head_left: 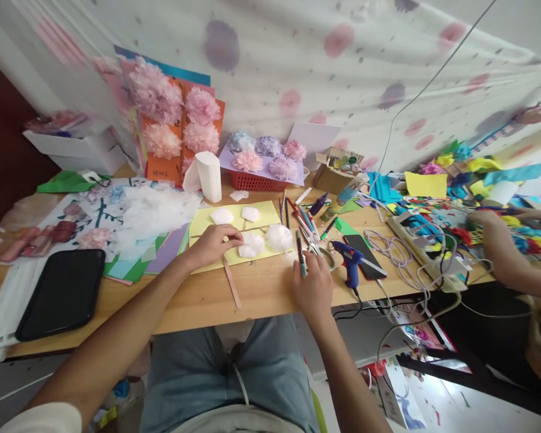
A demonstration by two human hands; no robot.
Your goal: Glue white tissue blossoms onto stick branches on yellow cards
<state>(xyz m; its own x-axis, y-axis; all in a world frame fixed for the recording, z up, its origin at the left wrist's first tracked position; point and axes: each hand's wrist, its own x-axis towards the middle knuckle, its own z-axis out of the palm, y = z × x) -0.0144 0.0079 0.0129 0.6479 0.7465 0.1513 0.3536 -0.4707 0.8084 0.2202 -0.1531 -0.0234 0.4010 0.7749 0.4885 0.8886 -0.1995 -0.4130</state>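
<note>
My left hand (217, 245) rests over a yellow card (202, 224), thumb and fingertips pinched together at the edge of a white cotton pad (251, 245). What lies between those fingertips is hidden. Two more white pads, one an upper left pad (222, 216), and a fluffy cotton tuft (279, 238) sit on the card along drawn brown branches. A flat wooden stick (231, 282) pokes out below the card. My right hand (314, 282) is closed around a dark green marker (300, 252), beside scissors (328, 257).
A blue glue gun (349, 260) and a dark phone (364, 255) lie right of my hand, near tangled cables and a power strip (426, 255). Cotton (157, 207), a paper roll (208, 176) and a black tablet (61, 294) are leftward. A co-worker's arms (505, 246) are at right.
</note>
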